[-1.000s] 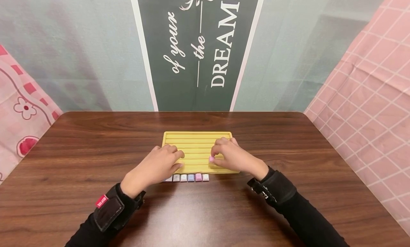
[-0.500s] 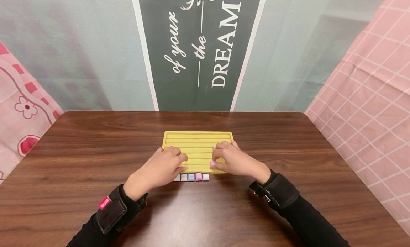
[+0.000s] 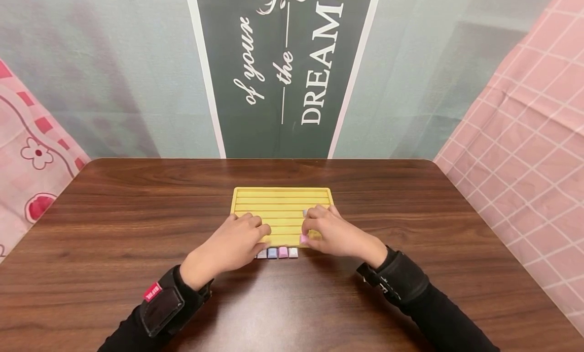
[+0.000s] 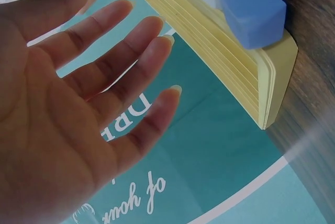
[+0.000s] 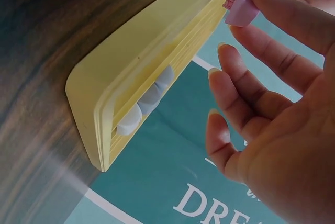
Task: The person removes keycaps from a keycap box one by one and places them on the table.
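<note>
A yellow tray (image 3: 269, 200) with ridged rows lies on the table. My right hand (image 3: 335, 233) pinches a pink keycap (image 3: 303, 239) between thumb and forefinger over the tray's front right part; its stem shows in the right wrist view. My left hand (image 3: 234, 243) hovers over the tray's front left part, fingers loosely bent and holding nothing. Along the tray's front edge sits a row of keycaps, with a blue one (image 3: 272, 253), a pink one (image 3: 283, 252) and a white one (image 3: 293, 252) visible. My left hand hides the row's left end.
Several pale keycaps (image 5: 150, 99) sit in a tray row near its right end, mostly covered by my right hand in the head view. Brown wooden table (image 3: 137, 205) surrounds the tray. A printed curtain (image 3: 283, 88) hangs behind.
My right hand has moved the pink keycap toward the tray's front edge, uncovering a light blue keycap in the tray. My left hand has slid right and slightly nearer, covering more of the row.
</note>
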A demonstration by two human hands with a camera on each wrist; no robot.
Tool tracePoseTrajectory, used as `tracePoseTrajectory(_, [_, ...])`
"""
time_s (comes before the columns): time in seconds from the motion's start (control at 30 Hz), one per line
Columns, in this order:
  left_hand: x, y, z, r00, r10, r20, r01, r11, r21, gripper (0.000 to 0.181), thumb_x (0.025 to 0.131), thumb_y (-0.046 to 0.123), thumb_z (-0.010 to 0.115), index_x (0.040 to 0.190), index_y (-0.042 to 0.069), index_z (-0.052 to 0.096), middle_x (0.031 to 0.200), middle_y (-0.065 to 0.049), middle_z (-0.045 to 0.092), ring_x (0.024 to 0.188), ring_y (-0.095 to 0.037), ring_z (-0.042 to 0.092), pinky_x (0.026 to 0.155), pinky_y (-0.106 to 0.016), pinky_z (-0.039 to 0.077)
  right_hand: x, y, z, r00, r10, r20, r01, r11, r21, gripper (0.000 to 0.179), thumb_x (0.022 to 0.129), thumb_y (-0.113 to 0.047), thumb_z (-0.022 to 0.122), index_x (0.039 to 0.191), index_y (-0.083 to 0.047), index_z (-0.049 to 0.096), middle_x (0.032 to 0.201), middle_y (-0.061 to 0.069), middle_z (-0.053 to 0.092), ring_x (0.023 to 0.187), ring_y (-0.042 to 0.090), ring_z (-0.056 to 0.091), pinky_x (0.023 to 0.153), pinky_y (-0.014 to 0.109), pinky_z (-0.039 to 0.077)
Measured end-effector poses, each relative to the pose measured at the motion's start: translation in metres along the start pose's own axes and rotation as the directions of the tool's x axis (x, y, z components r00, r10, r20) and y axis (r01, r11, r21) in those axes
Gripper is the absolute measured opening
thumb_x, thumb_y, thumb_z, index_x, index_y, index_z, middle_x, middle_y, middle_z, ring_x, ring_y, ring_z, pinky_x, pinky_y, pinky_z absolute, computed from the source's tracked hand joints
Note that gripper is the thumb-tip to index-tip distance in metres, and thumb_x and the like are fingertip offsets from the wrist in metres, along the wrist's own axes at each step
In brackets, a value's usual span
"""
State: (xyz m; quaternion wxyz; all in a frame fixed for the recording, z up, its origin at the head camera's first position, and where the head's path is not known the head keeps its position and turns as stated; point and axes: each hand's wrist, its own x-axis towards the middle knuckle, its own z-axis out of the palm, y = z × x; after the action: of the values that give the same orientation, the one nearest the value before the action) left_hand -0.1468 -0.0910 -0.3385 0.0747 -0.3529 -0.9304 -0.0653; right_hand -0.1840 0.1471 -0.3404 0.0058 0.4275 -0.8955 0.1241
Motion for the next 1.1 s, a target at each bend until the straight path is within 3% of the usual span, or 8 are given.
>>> tracePoseTrajectory(0.37, [-0.002,0.004,0.003,0.999,0.030,-0.021,-0.029,0.999,0.025,0.014,0.080,0.022,0.070,0.083,0.012,0.059,0.073,0.003,0.048,0.075,-0.018,0.051,0.062,-0.034,0.035,-0.004,-0.005,0.007,1.000,-0.021,0.017,0.021,0.999,-0.031,0.013,0.078,-0.017,0.071,0.075,-0.015,0.059,0.081,-0.006,0.039,0.083,0.014,0.040,0.071,0.033,0.026])
tracePoseTrajectory(0.7, [-0.003,0.004,0.003,1.000,0.018,-0.009,-0.018,1.000,0.018,0.014,0.082,0.023,0.068,0.083,0.013,0.059,0.073,0.003,0.048,0.076,-0.018,0.052,0.064,-0.035,0.036,-0.006,-0.006,0.011,1.000,-0.021,0.005,0.022,0.999,-0.035,0.015,0.076,-0.016,0.072,0.075,-0.016,0.058,0.080,-0.006,0.039,0.081,0.013,0.039,0.071,0.033,0.025])
tracePoseTrajectory(1.1, [-0.006,0.005,0.008,0.998,0.050,-0.034,-0.050,0.998,0.028,0.014,0.080,0.021,0.069,0.083,0.012,0.059,0.073,0.003,0.048,0.074,-0.019,0.051,0.062,-0.034,0.036,-0.015,-0.012,0.014,0.999,-0.054,0.009,0.054,0.998,-0.035,0.011,0.079,-0.014,0.070,0.076,-0.015,0.060,0.077,-0.005,0.045,0.079,0.012,0.042,0.071,0.031,0.026])
